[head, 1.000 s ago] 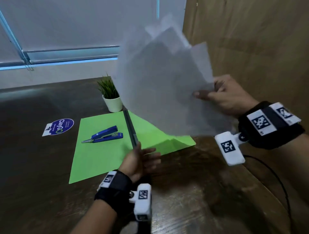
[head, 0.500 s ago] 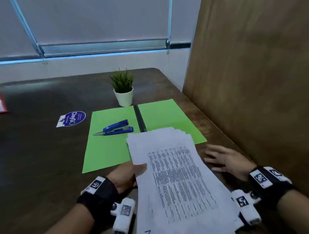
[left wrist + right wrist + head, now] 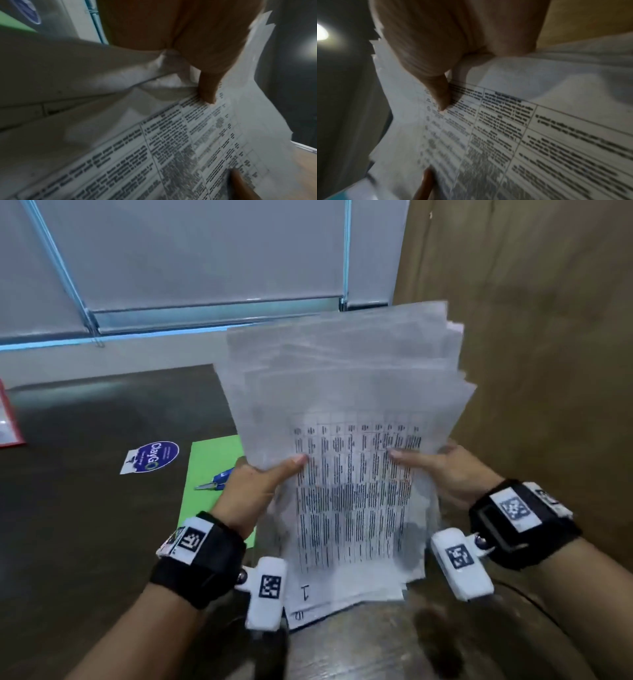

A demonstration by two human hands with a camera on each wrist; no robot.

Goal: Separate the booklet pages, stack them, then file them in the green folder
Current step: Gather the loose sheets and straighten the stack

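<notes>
A loose stack of printed pages (image 3: 346, 419) stands nearly upright in front of me, its lower edge near the table, sheets fanned unevenly at the top. My left hand (image 3: 255, 484) grips its left edge, thumb on the printed front. My right hand (image 3: 442, 470) grips the right edge the same way. Both wrist views show a thumb pressed on the table of text, on the pages (image 3: 188, 142) and the pages (image 3: 522, 135). The green folder (image 3: 209, 474) lies open on the table behind the stack, mostly hidden by it.
A blue stapler (image 3: 215, 479) lies on the folder's left leaf, behind my left hand. A round blue sticker (image 3: 152, 456) is on the dark table (image 3: 85, 525) to the left. A wooden partition (image 3: 548, 354) rises close on the right. A red-edged sheet (image 3: 7, 419) sits at far left.
The stack, lying flat on the table half a second ago, is now raised upright. My right hand, then flat on the table beside it, has taken the right edge; both hands grip it.
</notes>
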